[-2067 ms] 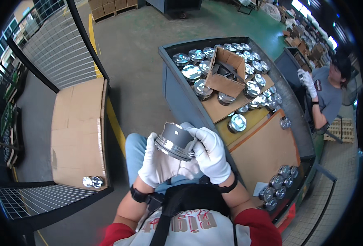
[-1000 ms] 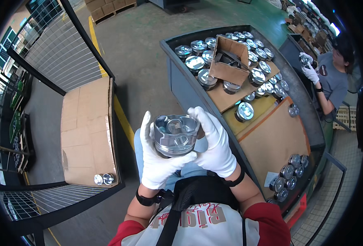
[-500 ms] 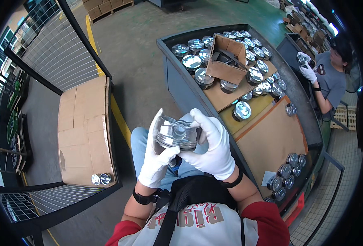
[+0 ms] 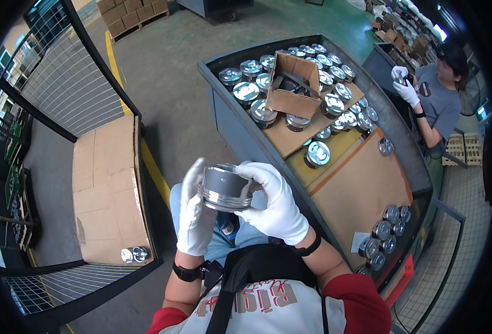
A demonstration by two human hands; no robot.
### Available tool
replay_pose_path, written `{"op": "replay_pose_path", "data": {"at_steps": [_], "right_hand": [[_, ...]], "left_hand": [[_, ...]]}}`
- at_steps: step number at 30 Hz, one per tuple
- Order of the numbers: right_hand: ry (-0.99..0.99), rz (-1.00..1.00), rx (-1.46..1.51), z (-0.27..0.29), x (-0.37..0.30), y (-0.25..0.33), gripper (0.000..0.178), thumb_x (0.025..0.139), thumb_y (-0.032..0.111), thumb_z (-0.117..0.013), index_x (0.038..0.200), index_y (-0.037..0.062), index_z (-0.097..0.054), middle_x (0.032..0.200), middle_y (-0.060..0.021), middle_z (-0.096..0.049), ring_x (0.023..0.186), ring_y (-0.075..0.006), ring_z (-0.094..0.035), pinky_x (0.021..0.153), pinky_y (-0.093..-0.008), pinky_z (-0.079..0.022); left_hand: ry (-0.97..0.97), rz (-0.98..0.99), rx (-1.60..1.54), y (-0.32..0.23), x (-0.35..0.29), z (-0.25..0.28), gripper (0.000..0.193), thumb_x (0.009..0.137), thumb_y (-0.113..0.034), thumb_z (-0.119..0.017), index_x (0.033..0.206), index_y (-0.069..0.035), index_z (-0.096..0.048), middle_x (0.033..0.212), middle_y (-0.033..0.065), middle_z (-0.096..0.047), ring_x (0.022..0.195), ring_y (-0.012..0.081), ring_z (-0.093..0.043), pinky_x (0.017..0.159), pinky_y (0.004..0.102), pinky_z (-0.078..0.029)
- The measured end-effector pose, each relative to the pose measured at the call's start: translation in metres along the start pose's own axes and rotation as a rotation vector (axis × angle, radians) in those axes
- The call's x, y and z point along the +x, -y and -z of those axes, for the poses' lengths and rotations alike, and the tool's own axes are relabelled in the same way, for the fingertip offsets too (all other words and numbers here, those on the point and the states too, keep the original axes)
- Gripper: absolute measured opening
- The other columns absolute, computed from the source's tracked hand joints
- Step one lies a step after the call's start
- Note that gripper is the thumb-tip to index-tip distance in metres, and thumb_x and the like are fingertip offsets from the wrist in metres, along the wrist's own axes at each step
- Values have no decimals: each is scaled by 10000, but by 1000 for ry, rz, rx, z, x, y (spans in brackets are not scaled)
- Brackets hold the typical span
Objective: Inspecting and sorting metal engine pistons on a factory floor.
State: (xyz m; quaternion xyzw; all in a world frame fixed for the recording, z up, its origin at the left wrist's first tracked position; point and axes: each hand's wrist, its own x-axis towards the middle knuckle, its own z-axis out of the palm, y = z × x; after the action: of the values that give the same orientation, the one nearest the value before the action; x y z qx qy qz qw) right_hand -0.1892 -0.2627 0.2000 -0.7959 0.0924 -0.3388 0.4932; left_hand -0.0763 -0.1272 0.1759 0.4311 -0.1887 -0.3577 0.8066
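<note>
Between my two white-gloved hands, over my lap, is an engine piston [image 4: 227, 188] with a dark grey coated skirt facing me and bright ring grooves along its lower edge. My left hand [image 4: 193, 209] grips its left side, fingers pointing up. The fingers of my right hand [image 4: 273, 203] wrap the right side, the thumb under the grooved edge. To the right stands a grey metal bin [image 4: 232, 125] with many similar pistons; a single piston [image 4: 317, 154] on a yellowish sheet is nearest my right hand.
A small cardboard box [image 4: 293, 103] with dark pieces stands among the pistons. On the left, a wire-sided cart [image 4: 107, 192] lined with cardboard carries two pistons [image 4: 134, 255]. A co-worker [image 4: 438, 100] in white gloves handles a part at the far right. Stacked cartons [image 4: 129, 14] lie beyond.
I have turned the piston in my hands: the pin-hole side faced me before, and the dark skirt does now. The whole view has shifted slightly.
</note>
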Motion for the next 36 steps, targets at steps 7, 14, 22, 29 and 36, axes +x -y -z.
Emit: {"op": "replay_pose_path", "data": {"at_steps": [7,14,22,29,36], "right_hand": [[53,129,-87,7,9,-1,693,624,-38,-805,1280,49,-601,1235,-155,-613,1044,-324,-647,886,-379,-543],[-4,58,-121,2,6,1,823,612,16,-853,1375,51,-547,1278,-177,-602,1115,-342,-639,955,-393,-524],[57,264,-175,4,9,1,735,663,10,-825,1348,47,-562,1251,-179,-613,1060,-344,-658,910,-401,-542],[9,248,-148,-1,7,8,623,687,-11,-806,1273,45,-600,1284,-183,-609,1083,-337,-662,903,-379,-550],[24,175,-132,-4,4,12,589,680,2,-822,1232,49,-622,1271,-179,-616,1055,-327,-675,892,-378,-556]], "left_hand": [[181,304,-240,-1,-3,0,1146,765,-682,-743,1611,-189,-147,1479,123,-472,1273,309,-567,1018,489,-511],[37,195,-386,-5,-3,-10,1156,730,-165,-896,1610,-167,-146,1474,85,-434,1344,274,-488,1067,500,-491],[-43,-48,-26,-4,-5,-12,1330,534,-13,-977,1591,-110,-176,1417,129,-464,1279,263,-545,1063,409,-500],[-39,-155,106,-2,-8,-12,1389,523,-83,-1002,1592,-125,-117,1352,134,-491,1250,258,-564,1050,402,-506],[-28,-132,105,1,-8,-4,1377,541,-77,-994,1591,-149,-107,1355,145,-479,1261,271,-555,1044,427,-508]]}}
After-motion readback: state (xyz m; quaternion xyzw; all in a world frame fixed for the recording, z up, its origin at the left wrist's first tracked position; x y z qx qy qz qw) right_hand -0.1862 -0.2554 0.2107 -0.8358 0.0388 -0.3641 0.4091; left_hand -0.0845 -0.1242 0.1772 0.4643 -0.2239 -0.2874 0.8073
